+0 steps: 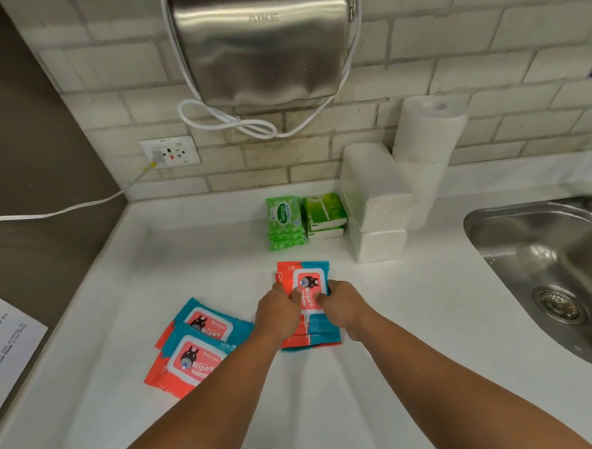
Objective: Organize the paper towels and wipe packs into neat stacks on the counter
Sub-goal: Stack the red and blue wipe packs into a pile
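Note:
A stack of red-and-blue wipe packs (307, 278) lies at the middle of the white counter (413, 321). My left hand (280, 311) grips its left side and my right hand (343, 307) grips its right side, thumbs on the top pack. Two more red-and-blue wipe packs (198, 342) lie overlapping to the left. Behind stand a stack of green Sanicare wipe packs (284, 221), a stack of green tissue packs (325, 214), white folded paper towel bundles (375, 203) and stacked paper towel rolls (427, 138).
A steel sink (547, 269) is set into the counter at the right. A steel hand dryer (264, 44) with a looped white cord hangs on the tiled wall. A wall socket (170, 152) has a plug in it. A printed sheet (6, 346) lies at the far left.

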Action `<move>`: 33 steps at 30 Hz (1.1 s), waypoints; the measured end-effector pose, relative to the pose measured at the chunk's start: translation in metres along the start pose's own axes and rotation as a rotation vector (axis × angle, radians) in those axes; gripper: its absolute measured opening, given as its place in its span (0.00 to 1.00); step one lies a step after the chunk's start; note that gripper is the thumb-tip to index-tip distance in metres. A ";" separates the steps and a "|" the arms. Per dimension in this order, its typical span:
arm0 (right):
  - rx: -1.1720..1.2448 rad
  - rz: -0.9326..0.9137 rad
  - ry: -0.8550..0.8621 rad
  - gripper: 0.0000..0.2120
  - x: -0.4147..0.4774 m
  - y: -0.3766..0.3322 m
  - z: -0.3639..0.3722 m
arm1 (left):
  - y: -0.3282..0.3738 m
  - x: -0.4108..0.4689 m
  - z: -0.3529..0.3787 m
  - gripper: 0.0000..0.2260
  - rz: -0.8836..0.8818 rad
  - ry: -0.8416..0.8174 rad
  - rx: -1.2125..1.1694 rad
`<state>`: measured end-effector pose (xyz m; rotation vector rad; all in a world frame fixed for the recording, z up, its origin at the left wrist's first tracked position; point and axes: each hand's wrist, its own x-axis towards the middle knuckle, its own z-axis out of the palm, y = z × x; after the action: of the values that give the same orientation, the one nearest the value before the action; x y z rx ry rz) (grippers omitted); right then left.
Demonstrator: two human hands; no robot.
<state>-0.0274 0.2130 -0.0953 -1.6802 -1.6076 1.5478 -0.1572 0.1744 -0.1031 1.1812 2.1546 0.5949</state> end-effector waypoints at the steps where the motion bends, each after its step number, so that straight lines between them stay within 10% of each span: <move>1: -0.021 -0.007 -0.001 0.11 0.000 -0.001 0.000 | 0.001 -0.001 0.001 0.19 -0.020 -0.005 -0.013; 12: -0.174 -0.028 0.060 0.12 -0.005 -0.015 0.004 | 0.008 -0.009 -0.017 0.20 -0.064 -0.108 -0.113; 19: -0.423 -0.423 0.286 0.26 -0.037 -0.043 0.034 | -0.022 -0.029 -0.074 0.24 0.093 0.141 -0.101; 25: -0.516 -0.711 0.087 0.17 -0.058 -0.060 0.088 | -0.086 -0.048 -0.127 0.16 0.070 0.208 0.004; 33: -0.698 -0.476 -0.222 0.24 -0.062 -0.037 0.154 | -0.169 -0.057 -0.144 0.21 -0.052 0.113 0.151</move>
<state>-0.1598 0.1071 -0.0903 -1.2578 -2.6442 1.0130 -0.3325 0.0271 -0.0903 1.1914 2.3535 0.4947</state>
